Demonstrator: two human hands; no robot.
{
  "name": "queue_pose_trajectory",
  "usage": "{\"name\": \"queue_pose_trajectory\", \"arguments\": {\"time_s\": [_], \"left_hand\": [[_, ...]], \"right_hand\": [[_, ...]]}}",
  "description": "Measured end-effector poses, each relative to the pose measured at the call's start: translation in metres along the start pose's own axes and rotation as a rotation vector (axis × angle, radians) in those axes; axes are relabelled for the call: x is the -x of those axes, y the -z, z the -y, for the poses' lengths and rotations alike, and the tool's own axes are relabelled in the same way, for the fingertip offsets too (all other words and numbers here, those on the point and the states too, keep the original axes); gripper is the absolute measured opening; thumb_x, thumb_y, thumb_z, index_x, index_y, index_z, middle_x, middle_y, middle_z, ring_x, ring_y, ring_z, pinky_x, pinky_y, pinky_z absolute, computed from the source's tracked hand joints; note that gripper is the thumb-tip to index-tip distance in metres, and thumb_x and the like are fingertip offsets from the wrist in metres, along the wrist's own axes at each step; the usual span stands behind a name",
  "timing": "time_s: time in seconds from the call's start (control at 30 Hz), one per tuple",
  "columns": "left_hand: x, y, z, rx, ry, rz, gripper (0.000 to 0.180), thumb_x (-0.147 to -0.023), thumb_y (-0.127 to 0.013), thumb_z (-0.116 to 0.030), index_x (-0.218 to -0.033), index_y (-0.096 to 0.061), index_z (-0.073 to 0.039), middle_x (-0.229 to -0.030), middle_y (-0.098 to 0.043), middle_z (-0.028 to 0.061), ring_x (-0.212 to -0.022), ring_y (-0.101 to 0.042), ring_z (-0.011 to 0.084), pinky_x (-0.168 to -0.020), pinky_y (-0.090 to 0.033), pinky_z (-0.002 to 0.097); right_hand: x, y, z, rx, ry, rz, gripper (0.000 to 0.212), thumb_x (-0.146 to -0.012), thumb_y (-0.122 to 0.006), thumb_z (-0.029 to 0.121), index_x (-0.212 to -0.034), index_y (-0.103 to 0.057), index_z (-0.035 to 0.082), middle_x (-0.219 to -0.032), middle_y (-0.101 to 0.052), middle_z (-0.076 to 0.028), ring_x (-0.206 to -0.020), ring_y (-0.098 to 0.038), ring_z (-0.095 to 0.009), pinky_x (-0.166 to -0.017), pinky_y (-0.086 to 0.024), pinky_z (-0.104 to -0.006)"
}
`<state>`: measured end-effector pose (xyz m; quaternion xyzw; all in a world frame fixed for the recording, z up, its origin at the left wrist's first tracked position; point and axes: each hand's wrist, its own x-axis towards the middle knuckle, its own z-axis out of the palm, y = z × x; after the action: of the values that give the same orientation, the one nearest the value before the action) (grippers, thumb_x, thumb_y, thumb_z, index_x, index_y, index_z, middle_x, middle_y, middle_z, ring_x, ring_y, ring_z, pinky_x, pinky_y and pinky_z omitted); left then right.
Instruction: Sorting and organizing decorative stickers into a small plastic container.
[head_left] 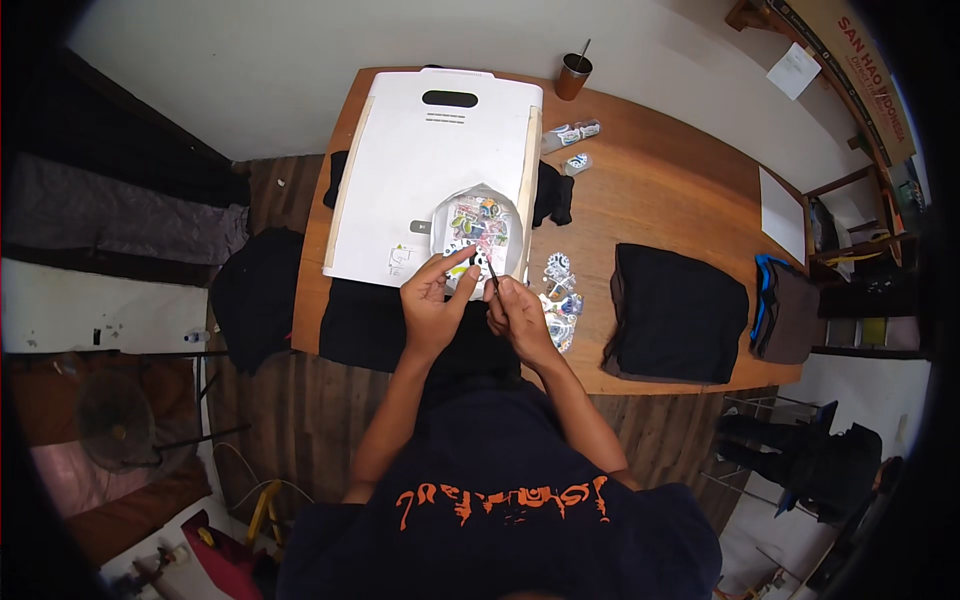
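Observation:
My left hand [430, 308] is over the near edge of a white tray or bowl [436, 228] heaped with colourful printed cutouts [488, 210]. Its index finger and thumb grip a white printed cutout [459, 270] with green and dark marks. In my right hand [516, 315] is a slim dark tool [492, 268], its tip pointing at the cutout; its exact kind is too small to tell. The tray rests on the near right part of a large white panel [430, 170] with a dark handle slot. Black cloth [375, 325] shows under the panel's near edge.
More printed cutouts [560, 300] lie right of the tray on the wooden table [660, 190]. Folded black cloth [680, 312] and a brown and blue folded pile [785, 310] sit farther right. Clear printed packets [572, 136] and a brown cup [573, 78] stand toward the back.

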<state>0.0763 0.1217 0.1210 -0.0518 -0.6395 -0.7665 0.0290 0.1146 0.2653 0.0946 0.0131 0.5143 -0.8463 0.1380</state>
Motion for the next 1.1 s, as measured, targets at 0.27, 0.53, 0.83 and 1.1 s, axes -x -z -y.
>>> {"name": "queue_pose_trajectory", "arguments": {"time_s": [0.27,0.53,0.83,1.1], "left_hand": [[0.001,0.001,0.002,-0.008,-0.002,-0.002,0.031,-0.088,-0.067,0.011,-0.12,-0.067,0.008,-0.098,-0.065,0.0075,-0.094,-0.061,0.0105,-0.085,-0.049,0.0227],[0.001,-0.001,-0.003,-0.014,-0.007,-0.001,0.031,-0.088,-0.067,0.011,-0.119,-0.067,0.009,-0.098,-0.065,0.0077,-0.095,-0.061,0.0107,-0.084,-0.049,0.0227],[0.001,0.0,0.0,-0.015,-0.019,0.007,0.03,-0.088,-0.067,0.012,-0.119,-0.067,0.009,-0.1,-0.065,0.0086,-0.097,-0.062,0.0115,-0.087,-0.049,0.0233],[0.001,-0.004,-0.004,0.041,0.029,-0.022,0.036,-0.088,-0.067,0.012,-0.124,-0.063,0.009,-0.111,-0.066,0.0122,-0.104,-0.062,0.0138,-0.094,-0.049,0.0262]], "right_hand": [[0.0,0.0,-0.002,-0.002,0.009,0.002,0.04,-0.109,-0.037,0.04,-0.098,-0.052,0.005,-0.058,-0.029,0.006,-0.046,-0.024,-0.005,-0.047,-0.024,-0.0237],[0.0,-0.002,0.001,-0.027,-0.002,0.004,0.038,-0.11,-0.036,0.039,-0.097,-0.051,0.006,-0.058,-0.029,0.006,-0.047,-0.024,-0.005,-0.047,-0.024,-0.0234],[0.0,0.0,0.0,-0.02,-0.006,-0.014,0.039,-0.11,-0.036,0.039,-0.098,-0.051,0.006,-0.058,-0.028,0.006,-0.047,-0.024,-0.005,-0.047,-0.023,-0.0235],[0.0,0.001,0.001,-0.025,-0.007,-0.024,0.039,-0.11,-0.036,0.04,-0.099,-0.052,0.005,-0.058,-0.027,0.006,-0.046,-0.024,-0.006,-0.047,-0.023,-0.0241]]}}
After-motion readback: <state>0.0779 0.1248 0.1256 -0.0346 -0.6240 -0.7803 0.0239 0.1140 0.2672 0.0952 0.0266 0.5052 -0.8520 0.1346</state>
